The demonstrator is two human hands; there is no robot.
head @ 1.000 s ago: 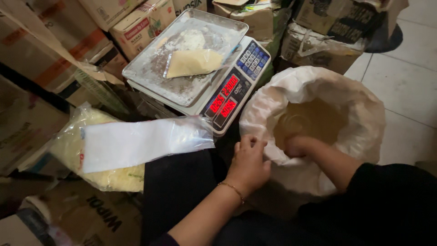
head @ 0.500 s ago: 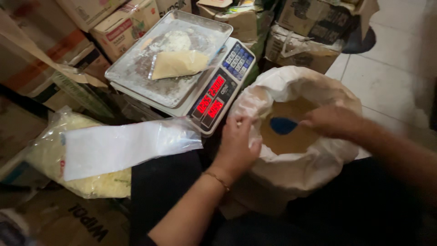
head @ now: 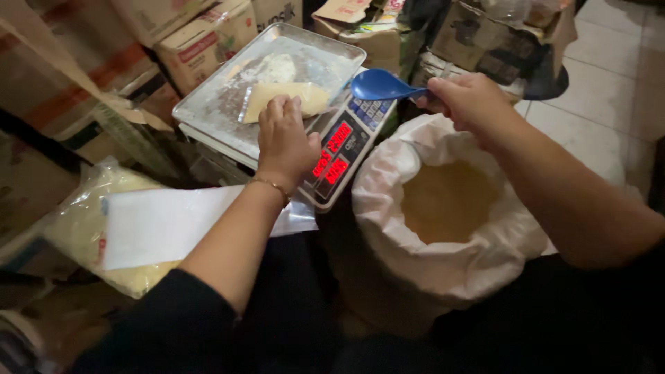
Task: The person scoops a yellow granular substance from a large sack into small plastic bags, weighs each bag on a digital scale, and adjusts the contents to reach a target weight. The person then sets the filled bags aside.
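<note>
The left hand [head: 284, 142] rests on the small bag [head: 285, 99] lying on the scale [head: 228, 131] tray; the right hand [head: 467, 100] grips a blue scoop [head: 379, 85] above the sack [head: 443, 201]. Best to hold the bag mouth wide and tip slowly. The scoop's load cannot be made out.

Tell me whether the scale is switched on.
On: the scale's display glows with red digits beside the metal tray.

Red-lit scale display [head: 334, 158] sits between cardboard boxes [head: 208, 38] and white sack [head: 443, 208].
</note>
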